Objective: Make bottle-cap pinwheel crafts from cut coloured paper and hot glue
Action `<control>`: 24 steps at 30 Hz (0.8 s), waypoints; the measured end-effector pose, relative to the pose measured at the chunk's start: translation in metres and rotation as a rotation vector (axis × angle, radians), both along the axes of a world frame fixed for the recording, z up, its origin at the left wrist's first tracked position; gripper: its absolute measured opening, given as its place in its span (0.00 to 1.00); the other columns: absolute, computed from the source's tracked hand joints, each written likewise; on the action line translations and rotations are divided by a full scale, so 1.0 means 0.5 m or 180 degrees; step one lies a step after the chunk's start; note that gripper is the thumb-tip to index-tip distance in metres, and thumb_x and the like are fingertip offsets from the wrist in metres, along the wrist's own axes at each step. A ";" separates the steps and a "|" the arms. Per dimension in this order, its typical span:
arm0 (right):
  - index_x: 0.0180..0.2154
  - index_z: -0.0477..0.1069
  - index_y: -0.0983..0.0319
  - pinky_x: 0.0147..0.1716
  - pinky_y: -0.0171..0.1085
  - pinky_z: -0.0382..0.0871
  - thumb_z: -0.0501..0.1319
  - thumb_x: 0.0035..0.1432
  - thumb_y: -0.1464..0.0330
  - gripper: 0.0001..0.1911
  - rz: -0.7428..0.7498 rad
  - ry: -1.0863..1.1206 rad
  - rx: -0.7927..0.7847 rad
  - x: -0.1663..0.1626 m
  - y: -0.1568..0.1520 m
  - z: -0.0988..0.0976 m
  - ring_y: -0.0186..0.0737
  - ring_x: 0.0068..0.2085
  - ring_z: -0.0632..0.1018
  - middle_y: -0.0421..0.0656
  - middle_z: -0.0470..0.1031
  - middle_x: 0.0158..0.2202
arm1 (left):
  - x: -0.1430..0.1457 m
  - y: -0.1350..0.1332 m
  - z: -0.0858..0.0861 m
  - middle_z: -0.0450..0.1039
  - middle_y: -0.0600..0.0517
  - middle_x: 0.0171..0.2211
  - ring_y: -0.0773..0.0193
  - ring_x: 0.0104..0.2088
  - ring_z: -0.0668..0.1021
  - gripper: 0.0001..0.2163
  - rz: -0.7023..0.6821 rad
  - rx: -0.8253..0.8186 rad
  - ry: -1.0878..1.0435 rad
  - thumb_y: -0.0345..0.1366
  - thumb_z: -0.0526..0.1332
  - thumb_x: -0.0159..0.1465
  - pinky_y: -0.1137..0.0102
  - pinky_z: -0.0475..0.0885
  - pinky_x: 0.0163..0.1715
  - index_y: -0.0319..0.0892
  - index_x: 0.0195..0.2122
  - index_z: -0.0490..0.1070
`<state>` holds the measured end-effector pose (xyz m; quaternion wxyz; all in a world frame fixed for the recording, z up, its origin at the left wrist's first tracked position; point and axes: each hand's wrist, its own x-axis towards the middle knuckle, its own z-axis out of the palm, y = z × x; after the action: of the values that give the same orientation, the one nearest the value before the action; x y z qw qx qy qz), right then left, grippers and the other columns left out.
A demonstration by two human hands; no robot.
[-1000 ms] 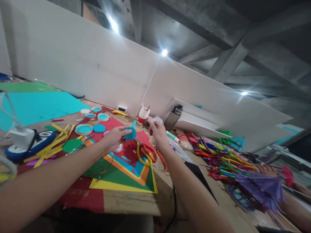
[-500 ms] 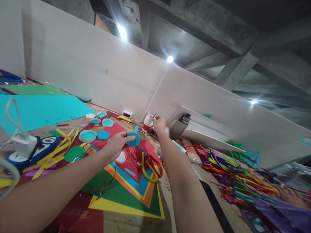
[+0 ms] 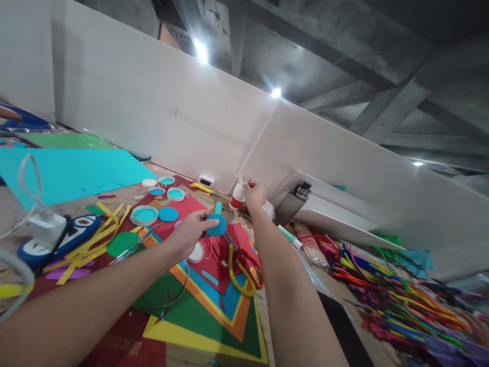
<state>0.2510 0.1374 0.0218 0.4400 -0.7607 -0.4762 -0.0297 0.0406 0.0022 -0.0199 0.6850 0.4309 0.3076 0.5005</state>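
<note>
My left hand (image 3: 193, 229) pinches a blue paper disc (image 3: 217, 225) with a short light-blue tab sticking up from it. At the back of the table, my right hand (image 3: 255, 196) has its fingers closed at the rim of a red-and-white paper cup (image 3: 237, 198). A thin dark red tip shows by those fingers; what they grip is mostly hidden. Between my forearms, scissors with yellow and red handles (image 3: 244, 278) lie on red, blue, orange and green paper sheets (image 3: 229, 316).
Left of my left hand are round lids with blue insides (image 3: 144, 215), yellow paper strips (image 3: 91, 244) and a blue power strip (image 3: 61, 242). On the right lie a glue stick (image 3: 290, 237), a dark bottle (image 3: 292, 201) and many coloured pipe cleaners (image 3: 397, 300). A white partition (image 3: 153, 97) stands behind.
The view has shifted, so most things sit a little further right. My left hand still holds the blue disc, and my right hand stays at the cup.
</note>
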 end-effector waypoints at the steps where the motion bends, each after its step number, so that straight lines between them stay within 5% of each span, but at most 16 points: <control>1: 0.37 0.76 0.63 0.37 0.37 0.65 0.60 0.55 0.65 0.11 0.0021 -0.0007 0.0072 0.000 -0.001 0.003 0.43 0.38 0.77 0.50 0.77 0.38 | 0.000 0.000 0.001 0.73 0.50 0.30 0.67 0.30 0.75 0.13 0.0000 -0.0015 -0.0023 0.36 0.69 0.50 0.70 0.70 0.35 0.36 0.33 0.71; 5: 0.38 0.73 0.63 0.38 0.36 0.65 0.56 0.58 0.65 0.10 0.0050 0.0043 0.0473 0.004 -0.005 0.035 0.40 0.39 0.75 0.51 0.75 0.41 | 0.000 -0.001 0.005 0.74 0.49 0.30 0.66 0.30 0.75 0.13 0.0025 -0.0075 -0.0012 0.35 0.69 0.48 0.70 0.71 0.34 0.36 0.32 0.71; 10: 0.42 0.65 0.62 0.32 0.33 0.66 0.48 0.65 0.65 0.11 0.0212 0.0308 0.0933 0.020 -0.030 0.106 0.34 0.30 0.75 0.43 0.76 0.32 | -0.002 -0.007 0.015 0.73 0.50 0.27 0.69 0.26 0.73 0.13 0.0048 -0.0065 -0.0060 0.34 0.70 0.46 0.73 0.70 0.28 0.35 0.30 0.71; 14: 0.48 0.59 0.62 0.24 0.30 0.65 0.52 0.62 0.66 0.13 0.0443 0.0572 0.1098 0.019 -0.079 0.139 0.31 0.22 0.73 0.38 0.75 0.27 | -0.003 -0.008 0.018 0.74 0.51 0.27 0.68 0.27 0.75 0.11 0.0001 -0.0168 -0.0207 0.31 0.70 0.47 0.73 0.72 0.29 0.36 0.31 0.72; 17: 0.49 0.60 0.61 0.18 0.29 0.62 0.58 0.56 0.67 0.18 0.1053 0.1032 0.0984 0.002 -0.134 0.129 0.30 0.17 0.69 0.33 0.71 0.21 | 0.000 -0.005 0.015 0.75 0.50 0.28 0.67 0.27 0.76 0.12 -0.0047 -0.0344 -0.0195 0.29 0.70 0.47 0.73 0.72 0.30 0.36 0.33 0.74; 20: 0.36 0.68 0.62 0.15 0.28 0.60 0.60 0.53 0.63 0.10 0.1801 0.1580 0.0654 -0.021 -0.200 0.100 0.28 0.16 0.67 0.34 0.70 0.19 | 0.001 -0.003 0.014 0.75 0.49 0.27 0.67 0.26 0.76 0.13 -0.0055 -0.0473 -0.0206 0.28 0.71 0.46 0.73 0.72 0.27 0.36 0.34 0.75; 24: 0.38 0.69 0.61 0.22 0.30 0.68 0.61 0.51 0.59 0.15 0.2655 0.2823 0.0547 -0.049 -0.297 0.069 0.32 0.25 0.76 0.39 0.75 0.27 | -0.001 -0.009 0.018 0.75 0.51 0.27 0.69 0.25 0.74 0.15 -0.0032 -0.0237 -0.0354 0.33 0.73 0.45 0.74 0.70 0.27 0.37 0.35 0.77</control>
<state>0.2268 -0.0111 0.0563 0.6305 -0.4120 -0.5013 0.4260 0.0400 -0.0023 -0.0111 0.7191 0.3781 0.2854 0.5084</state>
